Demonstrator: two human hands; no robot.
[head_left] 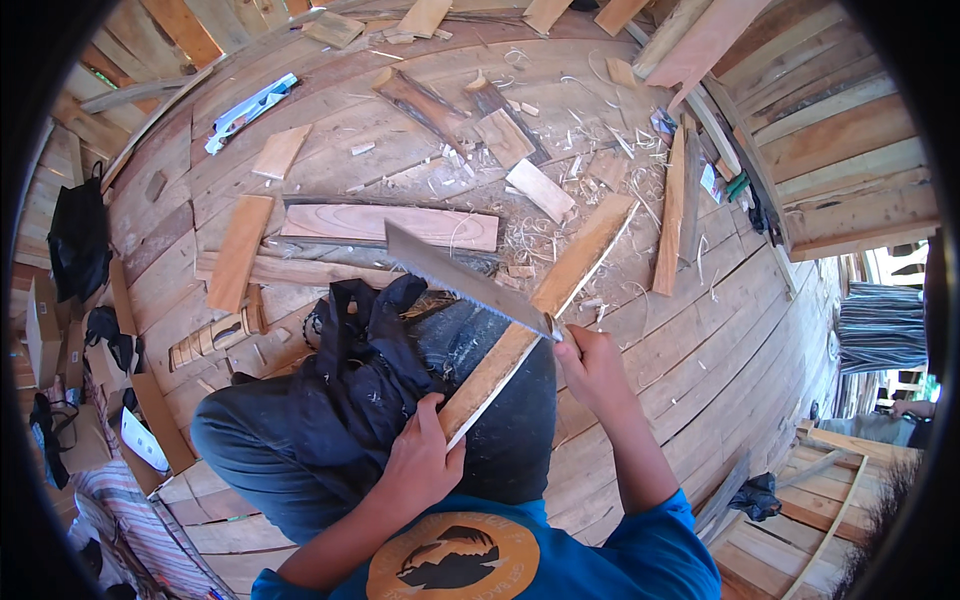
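My right hand is closed round the handle end of a handsaw. Its broad grey blade points up and left, with a toothed-looking lower edge. The saw's handle is mostly hidden by my fingers. A long, narrow wooden plank slants across my thigh, and the blade crosses over its middle. Whether blade and wood touch, I cannot tell. At the plank's near end, my left hand grips it, thumb and fingers on its sides. Dark cloth lies bunched on my lap beside that hand.
Pale shavings and offcuts litter the board floor ahead. A wide plank and a short board lie left of the saw. A blue-and-white packet is farther off. Cardboard boxes stand left; a plank wall rises right.
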